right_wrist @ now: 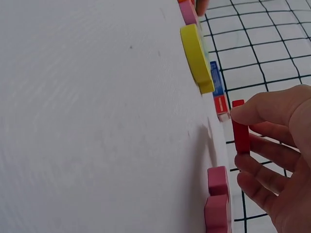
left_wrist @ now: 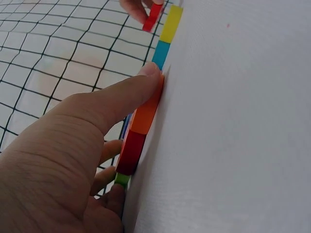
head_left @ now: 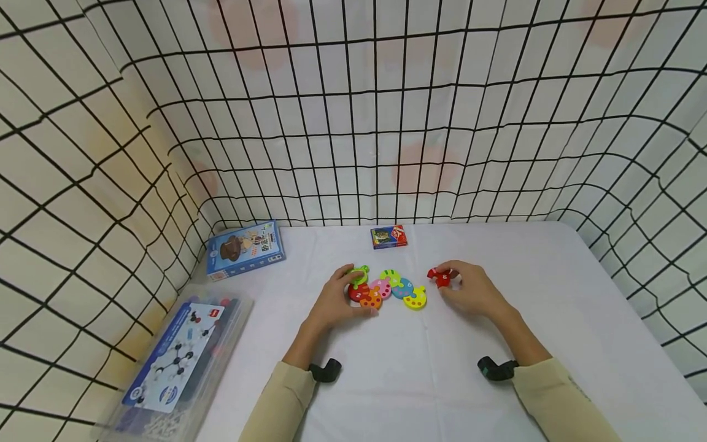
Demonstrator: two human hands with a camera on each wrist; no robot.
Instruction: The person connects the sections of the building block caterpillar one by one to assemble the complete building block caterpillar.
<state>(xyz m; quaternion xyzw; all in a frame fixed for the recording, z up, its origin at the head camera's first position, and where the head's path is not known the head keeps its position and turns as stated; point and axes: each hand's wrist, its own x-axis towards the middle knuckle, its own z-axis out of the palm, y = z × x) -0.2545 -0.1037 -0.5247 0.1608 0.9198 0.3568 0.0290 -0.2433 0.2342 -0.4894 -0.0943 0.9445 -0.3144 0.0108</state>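
Observation:
A joined, curving row of flat animal-shaped puzzle pieces lies on the white table. From the left come a green piece, a dark red piece and an orange piece. Pink, lime and blue pieces follow, ending in a yellow piece. My left hand holds the row's left end, thumb against the orange piece and fingers around the green one. Just right of the yellow piece, my right hand pinches a red animal piece, raised off the table. Below that hand stands another pink piece, hidden in the head view.
A small blue and red box lies behind the row. At the back left is a blue picture box. A clear plastic case with a molecule-model card stands at the left. Black wire grid panels border the table.

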